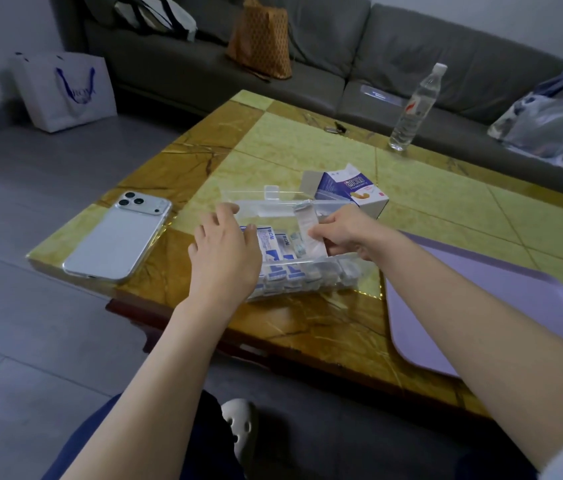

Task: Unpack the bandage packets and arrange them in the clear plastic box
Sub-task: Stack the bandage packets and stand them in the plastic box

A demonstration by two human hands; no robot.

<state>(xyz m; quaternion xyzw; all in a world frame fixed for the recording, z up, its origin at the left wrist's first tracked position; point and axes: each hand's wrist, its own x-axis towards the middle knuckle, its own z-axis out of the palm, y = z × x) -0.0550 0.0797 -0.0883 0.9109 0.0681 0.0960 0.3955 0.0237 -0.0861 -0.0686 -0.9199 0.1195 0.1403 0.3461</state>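
Observation:
A clear plastic box (352, 271) stands near the table's front edge, its lid (256, 195) tipped open at the back. Several blue-and-white bandage packets (283, 273) fill it in rows. My left hand (223, 251) rests with relaxed fingers over the box's left side and the packets there. My right hand (346, 233) pinches a pale bandage packet (307, 225) upright above the box's right part. Just behind the clear box lies the opened blue-and-white bandage carton (352, 190), on its side.
A white phone (117, 240) lies face down at the table's left. A lilac tray (501, 299) sits at the right. A water bottle (417, 107) stands at the far edge. The grey sofa (394, 53) holds bags behind the table.

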